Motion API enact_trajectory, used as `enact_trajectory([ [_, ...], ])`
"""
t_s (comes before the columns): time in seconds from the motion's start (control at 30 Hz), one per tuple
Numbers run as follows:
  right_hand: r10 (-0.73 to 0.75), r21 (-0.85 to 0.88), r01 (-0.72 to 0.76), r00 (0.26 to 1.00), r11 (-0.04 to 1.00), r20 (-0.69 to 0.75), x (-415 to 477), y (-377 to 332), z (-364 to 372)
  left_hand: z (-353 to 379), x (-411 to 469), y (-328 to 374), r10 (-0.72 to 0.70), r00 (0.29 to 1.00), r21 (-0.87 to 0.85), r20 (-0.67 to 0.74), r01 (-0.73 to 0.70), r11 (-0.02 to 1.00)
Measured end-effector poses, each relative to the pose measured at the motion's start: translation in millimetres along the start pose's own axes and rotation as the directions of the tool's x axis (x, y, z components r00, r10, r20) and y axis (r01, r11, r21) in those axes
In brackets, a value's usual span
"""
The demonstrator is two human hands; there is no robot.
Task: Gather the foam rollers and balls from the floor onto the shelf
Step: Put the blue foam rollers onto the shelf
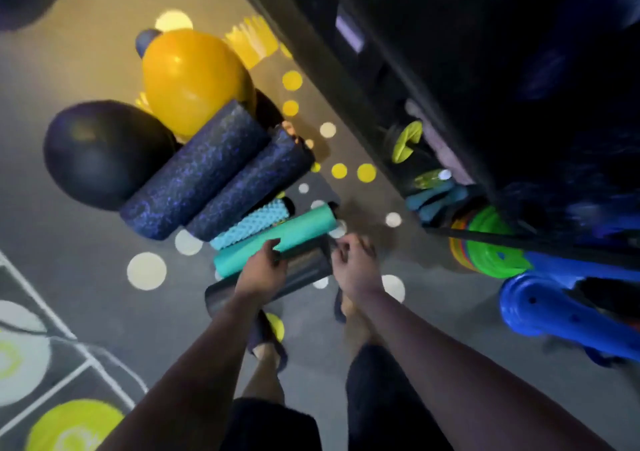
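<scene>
A grey foam roller [304, 269] lies on the floor nearest me, and my left hand [265, 270] is wrapped over its middle. My right hand [355, 265] hovers at the roller's right end with its fingers curled; whether it touches the roller is unclear. Beyond lie a smooth teal roller [277, 239], a bumpy light-blue roller [252, 224] and two dark speckled blue rollers [197, 173] [256, 180]. A yellow ball [192, 80] and a black ball [104, 153] rest behind them. The dark shelf [346, 70] runs along the right.
The shelf's low level holds green and yellow-green pieces [407, 142], teal items [438, 198] and a stack of coloured discs [488, 250]. A blue plastic object [554, 308] stands at the right. My feet in slippers [270, 343] stand on the grey dotted floor.
</scene>
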State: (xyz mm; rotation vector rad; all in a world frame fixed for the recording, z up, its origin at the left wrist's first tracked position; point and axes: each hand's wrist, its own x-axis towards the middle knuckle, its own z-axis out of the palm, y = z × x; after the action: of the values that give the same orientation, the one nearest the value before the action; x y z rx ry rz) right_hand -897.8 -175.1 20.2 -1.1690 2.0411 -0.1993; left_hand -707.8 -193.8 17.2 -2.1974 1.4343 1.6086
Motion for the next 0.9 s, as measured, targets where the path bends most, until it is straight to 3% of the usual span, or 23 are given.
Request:
enact_trajectory([
  [0.07, 0.197, 0.080, -0.210, 0.970, 0.974, 0.139, 19.2, 15.1, 81.3, 16.0, 35.1, -68.3, -0.004, 0.999, 0.096, 0.043, 0.000, 0.995],
  [0.13, 0.410, 0.122, -0.454, 0.870, 0.882, 0.274, 57.3, 47.7, 169.3, 38.3, 80.4, -133.3, 0.012, 0.996, 0.196, 0.086, -0.028, 0.980],
  [0.17, 0.514, 0.125, -0.572, 0.798, 0.811, 0.316, 75.8, 66.7, 208.1, 52.7, 104.3, -163.1, 0.018, 0.993, 0.255, 0.119, -0.048, 0.966],
  [0.23, 0.684, 0.121, -0.790, 0.586, 0.601, 0.435, 99.5, 108.6, 275.7, 87.5, 151.1, -216.1, 0.027, 0.977, 0.406, 0.211, -0.113, 0.907],
  [0.27, 0.704, 0.149, -0.858, 0.492, 0.492, 0.512, 103.2, 122.4, 299.9, 107.1, 172.7, -238.4, 0.021, 0.966, 0.481, 0.259, -0.148, 0.864],
  [0.3, 0.696, 0.198, -0.890, 0.446, 0.410, 0.563, 106.0, 132.6, 320.6, 126.7, 192.0, -256.9, 0.005, 0.954, 0.546, 0.299, -0.176, 0.819],
  [0.37, 0.666, 0.292, -0.891, 0.455, 0.349, 0.591, 109.6, 147.7, 353.6, 163.0, 224.2, -285.7, -0.011, 0.945, 0.652, 0.325, -0.216, 0.726],
  [0.43, 0.677, 0.452, -0.857, 0.487, 0.247, 0.552, 109.8, 169.7, 383.1, 190.9, 241.1, -304.9, 0.048, 0.966, 0.743, 0.253, -0.226, 0.630],
  [0.53, 0.684, 0.616, -0.774, 0.531, 0.151, 0.500, 92.7, 172.3, 393.0, 204.3, 232.4, -314.0, 0.147, 0.976, 0.765, 0.163, -0.219, 0.606],
  [0.63, 0.739, 0.710, -0.673, 0.583, 0.208, 0.336, 65.1, 138.0, 355.2, 179.1, 190.6, -284.1, 0.173, 0.974, 0.711, 0.147, -0.226, 0.666],
  [0.7, 0.709, 0.734, -0.606, 0.659, 0.305, 0.249, 45.1, 90.2, 298.3, 138.0, 148.8, -240.2, 0.171, 0.981, 0.621, 0.087, -0.188, 0.761],
  [0.77, 0.593, 0.701, -0.579, 0.757, 0.416, 0.273, 25.3, 28.0, 219.4, 76.4, 104.7, -182.2, 0.156, 0.988, 0.518, 0.016, -0.142, 0.843],
  [0.9, 0.404, 0.704, -0.535, 0.837, 0.467, 0.368, -9.7, -93.1, 57.5, -64.8, 8.2, -46.7, 0.238, 0.970, 0.342, -0.051, -0.207, 0.917],
])
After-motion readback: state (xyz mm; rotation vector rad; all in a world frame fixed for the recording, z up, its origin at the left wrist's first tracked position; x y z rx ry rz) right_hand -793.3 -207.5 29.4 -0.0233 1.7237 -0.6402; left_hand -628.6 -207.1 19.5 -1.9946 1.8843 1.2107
